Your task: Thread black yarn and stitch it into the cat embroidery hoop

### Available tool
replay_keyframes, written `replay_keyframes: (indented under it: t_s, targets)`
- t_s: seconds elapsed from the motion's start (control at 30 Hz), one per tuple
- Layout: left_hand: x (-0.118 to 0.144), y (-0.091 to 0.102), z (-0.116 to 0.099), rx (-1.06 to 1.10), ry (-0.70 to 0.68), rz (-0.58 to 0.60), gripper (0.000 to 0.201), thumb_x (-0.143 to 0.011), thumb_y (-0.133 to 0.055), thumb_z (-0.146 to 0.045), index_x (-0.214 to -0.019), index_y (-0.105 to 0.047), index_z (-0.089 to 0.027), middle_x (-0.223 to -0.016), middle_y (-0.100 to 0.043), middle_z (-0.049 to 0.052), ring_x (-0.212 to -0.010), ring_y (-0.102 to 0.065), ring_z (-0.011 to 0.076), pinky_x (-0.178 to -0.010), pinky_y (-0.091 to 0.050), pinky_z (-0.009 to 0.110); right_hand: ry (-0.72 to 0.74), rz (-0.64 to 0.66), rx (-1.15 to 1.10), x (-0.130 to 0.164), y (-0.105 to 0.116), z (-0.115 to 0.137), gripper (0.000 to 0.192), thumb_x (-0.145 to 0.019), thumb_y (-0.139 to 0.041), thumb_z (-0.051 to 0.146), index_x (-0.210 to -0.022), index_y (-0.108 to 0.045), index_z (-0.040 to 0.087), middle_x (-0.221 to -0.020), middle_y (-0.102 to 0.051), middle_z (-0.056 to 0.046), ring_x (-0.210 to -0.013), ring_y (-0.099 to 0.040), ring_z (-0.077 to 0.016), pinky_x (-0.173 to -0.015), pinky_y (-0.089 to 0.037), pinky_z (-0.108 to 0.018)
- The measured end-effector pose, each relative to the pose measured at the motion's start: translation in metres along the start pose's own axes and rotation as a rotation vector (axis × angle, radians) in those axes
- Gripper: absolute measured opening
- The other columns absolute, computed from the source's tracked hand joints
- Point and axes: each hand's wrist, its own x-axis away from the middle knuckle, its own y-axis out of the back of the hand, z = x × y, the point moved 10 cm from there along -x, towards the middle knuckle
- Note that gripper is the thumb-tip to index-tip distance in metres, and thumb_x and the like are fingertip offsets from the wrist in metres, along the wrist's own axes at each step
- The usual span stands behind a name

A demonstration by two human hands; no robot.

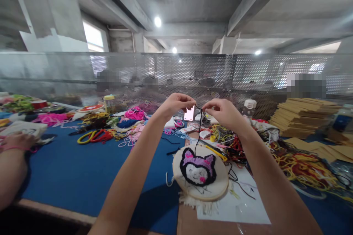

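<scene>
A black yarn strand [199, 128] rises from the embroidery hoop [176, 170] to my two raised hands. My left hand [180, 102] pinches the yarn near its upper end, thumb and finger closed. Close by on the right, my right hand [220, 112] pinches the same strand; whether a needle is between the fingers cannot be made out. White cloth is stretched in the hoop, with a stitched character head [197, 167] in black, purple, white and pink. The hoop lies on the table below, touched by neither hand.
A lit phone [189, 113] stands behind my hands. Tangled yarn [300, 167] and stacked brown envelopes [300, 117] lie at right. More colourful yarn [135, 114] and a yellow-lidded jar [109, 103] are at left. Another person's hand [18, 141] rests on white cloth at far left.
</scene>
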Motion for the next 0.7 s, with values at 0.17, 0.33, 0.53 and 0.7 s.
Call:
replay_keyframes:
  t_s: [0.17,0.33,0.53,0.7]
  targets:
    - [-0.002,-0.001,0.0,0.049,-0.021,-0.008,0.019,-0.07,-0.065,-0.034,-0.069,-0.064,-0.015,-0.062,-0.057,0.001,-0.058,-0.049,0.0082,-0.057,-0.04,0.022,0.03,-0.333,-0.015,0.004,0.028,0.002,0.015,-0.075,-0.052,0.018,-0.079,-0.066,0.016,-0.081,-0.064,-0.006,-0.066,-0.054,-0.0147,-0.063,-0.042,-0.029]
    - [-0.004,-0.011,0.0,0.066,-0.035,-0.004,0.018,-0.071,-0.064,-0.032,-0.07,-0.064,-0.015,-0.062,-0.057,0.001,-0.058,-0.049,0.0081,-0.058,-0.041,0.023,0.024,-0.268,-0.243,0.002,0.019,0.003,0.014,-0.075,-0.053,0.023,-0.081,-0.065,0.017,-0.075,-0.062,-0.004,-0.064,-0.053,-0.0137,-0.056,-0.041,-0.027]
    - [-0.005,-0.008,-0.006,0.15,-0.103,-0.078,0.018,-0.069,-0.066,-0.03,-0.072,-0.064,-0.013,-0.065,-0.06,0.002,-0.06,-0.052,0.0078,-0.061,-0.043,0.023,-0.057,-0.186,-0.383,0.002,0.01,-0.001,0.013,-0.072,-0.057,0.026,-0.079,-0.065,0.018,-0.052,-0.049,0.003,-0.047,-0.042,-0.009,-0.042,-0.031,-0.023]
    - [-0.004,-0.013,-0.009,0.197,-0.12,-0.088,0.016,-0.069,-0.066,-0.026,-0.073,-0.061,-0.011,-0.064,-0.06,0.002,-0.061,-0.055,0.0089,-0.063,-0.046,0.026,-0.066,-0.194,-0.407,0.002,0.01,-0.004,0.014,-0.071,-0.058,0.026,-0.08,-0.065,0.018,-0.05,-0.046,0.004,-0.044,-0.038,-0.008,-0.04,-0.029,-0.022]
